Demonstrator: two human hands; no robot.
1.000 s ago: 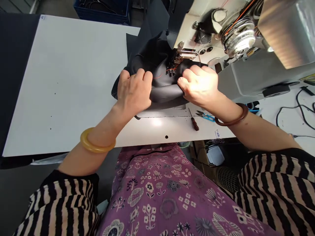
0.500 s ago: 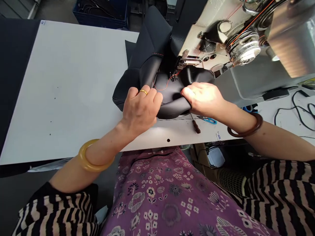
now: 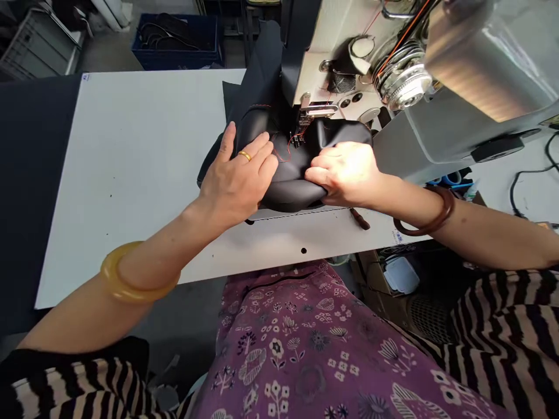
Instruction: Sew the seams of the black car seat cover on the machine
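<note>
one large, smooth black leather-like piece (image 3: 290, 195) sits bunched on a long, flat white tabletop (image 3: 144, 145), beneath a white-bodied sewing machine (image 3: 314, 75), its thick rounded edge toward the person and a taller part rising at the far side. a short line of orange-red stitching (image 3: 261, 106) shows on that taller part. the left hand (image 3: 238, 180) lies over the left side of the piece, fingers stretched out and thumb set apart, resting on the surface without clenching it; it wears a gold ring (image 3: 245, 155). the right hand (image 3: 345, 171) is curled firmly around the right side of the rounded edge, grasping it. a loose orange-red thread (image 3: 289, 152) loops over the material between the two hands, near a small dark metal presser foot (image 3: 297, 138). a glossy yellow bangle (image 3: 114, 273) circles the left arm (image 3: 187, 230), a dark brown bangle (image 3: 448, 209) the right arm (image 3: 393, 192). near the right hand, on the tabletop, lies a slim dark brown handle (image 3: 360, 219); the rest of that tool is hidden. a purple apron with white flower prints (image 3: 297, 349) hangs below the table's near side.
</note>
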